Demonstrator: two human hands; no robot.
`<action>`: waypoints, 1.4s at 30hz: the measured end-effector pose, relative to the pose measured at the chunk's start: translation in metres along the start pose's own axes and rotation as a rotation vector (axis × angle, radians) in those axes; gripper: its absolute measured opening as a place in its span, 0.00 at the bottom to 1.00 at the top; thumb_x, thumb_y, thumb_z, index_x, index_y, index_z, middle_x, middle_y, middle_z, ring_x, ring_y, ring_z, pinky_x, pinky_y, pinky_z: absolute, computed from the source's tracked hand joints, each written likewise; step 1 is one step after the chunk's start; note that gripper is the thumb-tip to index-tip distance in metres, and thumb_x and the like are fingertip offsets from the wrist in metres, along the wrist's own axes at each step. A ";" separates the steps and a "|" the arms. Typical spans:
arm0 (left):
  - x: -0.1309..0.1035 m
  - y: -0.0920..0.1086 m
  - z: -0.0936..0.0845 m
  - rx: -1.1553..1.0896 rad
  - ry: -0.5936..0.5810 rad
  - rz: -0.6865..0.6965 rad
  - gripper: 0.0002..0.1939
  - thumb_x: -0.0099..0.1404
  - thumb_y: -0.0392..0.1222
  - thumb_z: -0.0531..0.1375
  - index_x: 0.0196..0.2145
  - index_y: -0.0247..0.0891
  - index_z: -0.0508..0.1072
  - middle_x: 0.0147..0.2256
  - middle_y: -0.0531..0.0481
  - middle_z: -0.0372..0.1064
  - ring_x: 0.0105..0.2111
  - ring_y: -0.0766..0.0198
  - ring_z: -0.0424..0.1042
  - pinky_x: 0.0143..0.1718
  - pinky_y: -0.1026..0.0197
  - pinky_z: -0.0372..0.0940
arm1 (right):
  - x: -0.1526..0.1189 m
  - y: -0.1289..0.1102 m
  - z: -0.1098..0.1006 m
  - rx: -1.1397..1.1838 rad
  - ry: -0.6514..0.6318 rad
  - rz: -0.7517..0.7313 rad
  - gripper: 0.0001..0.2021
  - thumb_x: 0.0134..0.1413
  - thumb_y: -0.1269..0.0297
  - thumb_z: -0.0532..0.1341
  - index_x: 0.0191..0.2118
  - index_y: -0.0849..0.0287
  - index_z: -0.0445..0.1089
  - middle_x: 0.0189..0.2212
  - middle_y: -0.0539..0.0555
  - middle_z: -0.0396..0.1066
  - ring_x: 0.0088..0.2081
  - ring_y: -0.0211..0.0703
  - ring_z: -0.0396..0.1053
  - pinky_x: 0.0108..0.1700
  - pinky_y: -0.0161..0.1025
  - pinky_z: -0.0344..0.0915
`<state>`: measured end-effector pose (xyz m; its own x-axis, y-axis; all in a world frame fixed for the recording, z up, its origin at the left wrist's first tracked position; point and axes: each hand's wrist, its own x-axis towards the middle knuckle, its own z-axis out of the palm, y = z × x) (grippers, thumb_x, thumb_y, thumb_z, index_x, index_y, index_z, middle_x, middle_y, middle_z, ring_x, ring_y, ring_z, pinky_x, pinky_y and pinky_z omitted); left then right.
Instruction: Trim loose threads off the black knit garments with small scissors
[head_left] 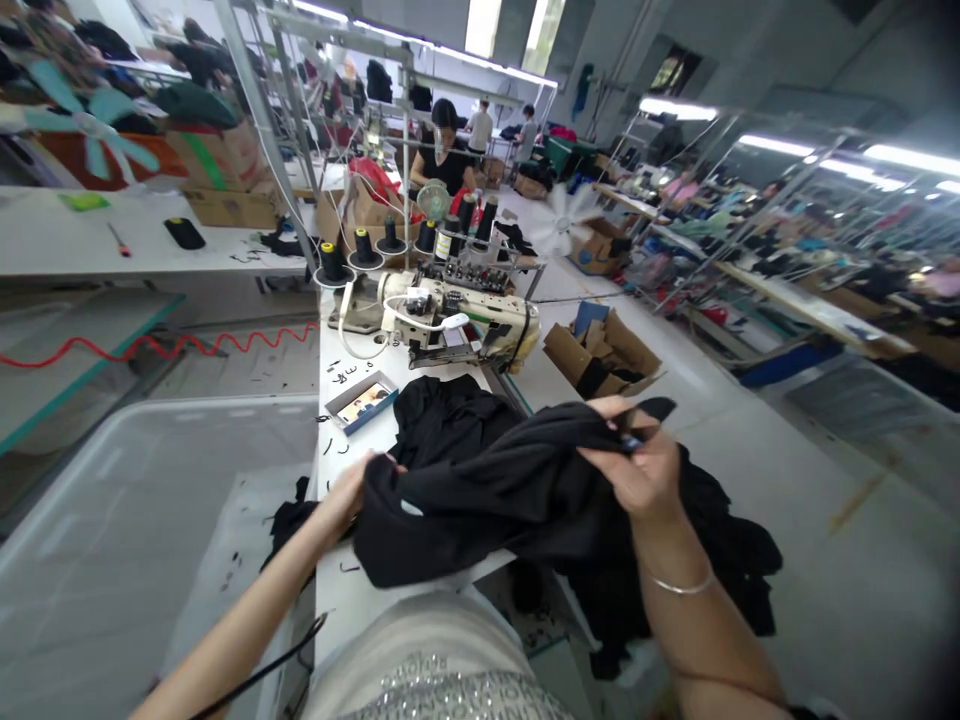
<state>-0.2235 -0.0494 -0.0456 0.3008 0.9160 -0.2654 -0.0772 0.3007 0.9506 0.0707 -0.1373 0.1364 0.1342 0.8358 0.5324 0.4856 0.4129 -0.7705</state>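
Observation:
A black garment [480, 495] is stretched between my two hands above the front of the white sewing table [349, 570]. At its left end, my left hand [360, 487] is closed on the fabric, with the fingertips partly hidden behind it. My right hand [637, 465] grips the other end, thumb and fingers pinching the cloth; a small bluish-white spot shows there, too small to make out. More black cloth [442, 410] lies bunched on the table just behind, and another dark heap [720, 540] hangs at the right, below my right hand.
An industrial sewing machine [465, 315] stands at the table's back, with thread cones [364, 248] behind it. A small box with a phone-like screen [362, 402] lies left. A large translucent bin [165, 430] is at left; an open carton [600, 350] stands right. A co-worker [444, 160] sits beyond.

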 end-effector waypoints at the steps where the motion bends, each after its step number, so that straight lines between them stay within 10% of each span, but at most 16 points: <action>1: -0.009 -0.021 0.008 0.074 -0.055 -0.046 0.18 0.55 0.55 0.57 0.26 0.36 0.72 0.24 0.48 0.73 0.30 0.54 0.72 0.35 0.53 0.67 | 0.011 -0.003 -0.008 -0.051 0.141 -0.079 0.06 0.45 0.74 0.62 0.32 0.59 0.71 0.25 0.48 0.67 0.27 0.37 0.65 0.31 0.33 0.61; 4: -0.035 -0.059 0.007 0.259 -0.173 -0.112 0.20 0.51 0.57 0.59 0.16 0.37 0.70 0.18 0.51 0.69 0.23 0.58 0.68 0.32 0.57 0.64 | 0.052 0.010 -0.034 -0.076 0.585 -0.298 0.04 0.44 0.75 0.61 0.27 0.60 0.68 0.24 0.47 0.62 0.26 0.35 0.63 0.32 0.33 0.61; 7: -0.048 -0.064 -0.018 0.391 -0.176 -0.116 0.19 0.50 0.57 0.60 0.16 0.38 0.70 0.18 0.52 0.68 0.25 0.58 0.67 0.31 0.61 0.62 | 0.094 0.048 -0.057 -0.178 0.758 -0.295 0.02 0.49 0.73 0.58 0.28 0.60 0.64 0.27 0.49 0.61 0.29 0.35 0.64 0.34 0.34 0.61; 12: -0.049 -0.014 -0.034 0.401 -0.010 -0.105 0.16 0.55 0.54 0.59 0.26 0.37 0.75 0.27 0.50 0.73 0.31 0.56 0.70 0.32 0.63 0.63 | 0.114 0.116 -0.034 -0.349 0.235 0.079 0.06 0.50 0.74 0.55 0.34 0.65 0.68 0.33 0.58 0.70 0.38 0.40 0.67 0.43 0.39 0.59; 16: -0.043 0.037 -0.007 0.106 -0.015 -0.220 0.14 0.54 0.49 0.61 0.35 0.38 0.76 0.33 0.49 0.76 0.36 0.55 0.72 0.37 0.62 0.65 | 0.081 0.133 0.019 -0.294 -0.198 0.248 0.19 0.33 0.74 0.68 0.37 0.59 0.71 0.35 0.54 0.72 0.37 0.43 0.68 0.43 0.39 0.60; 19: -0.040 0.048 0.011 0.008 -0.092 -0.356 0.11 0.53 0.46 0.63 0.32 0.37 0.76 0.30 0.50 0.77 0.34 0.58 0.73 0.34 0.64 0.65 | 0.040 0.127 0.048 -0.219 -0.327 0.348 0.16 0.42 0.65 0.66 0.41 0.56 0.70 0.34 0.52 0.71 0.37 0.43 0.67 0.44 0.40 0.59; 24: -0.037 0.031 0.012 0.052 -0.131 -0.402 0.13 0.53 0.49 0.63 0.29 0.36 0.75 0.26 0.51 0.75 0.28 0.60 0.73 0.28 0.65 0.64 | -0.043 0.116 0.091 0.021 -0.420 0.606 0.16 0.61 0.54 0.47 0.41 0.57 0.66 0.21 0.47 0.63 0.22 0.34 0.59 0.26 0.32 0.58; 30: -0.040 0.014 0.004 0.157 -0.079 -0.403 0.14 0.51 0.51 0.64 0.22 0.36 0.73 0.20 0.55 0.70 0.23 0.65 0.68 0.24 0.68 0.58 | -0.110 0.121 0.152 0.339 -0.484 0.917 0.21 0.58 0.49 0.48 0.37 0.63 0.68 0.21 0.47 0.61 0.14 0.27 0.46 0.13 0.28 0.41; 42: -0.044 -0.006 0.004 0.251 0.021 -0.307 0.14 0.47 0.51 0.64 0.26 0.36 0.75 0.22 0.53 0.72 0.26 0.60 0.69 0.26 0.65 0.61 | -0.095 0.133 0.195 0.427 -0.306 1.000 0.27 0.53 0.43 0.51 0.34 0.67 0.69 0.19 0.47 0.62 0.12 0.25 0.45 0.14 0.29 0.38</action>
<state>-0.2325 -0.0930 -0.0387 0.2541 0.7997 -0.5439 0.2487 0.4894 0.8358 -0.0456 -0.0909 -0.0847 0.0517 0.8898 -0.4534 -0.0643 -0.4501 -0.8906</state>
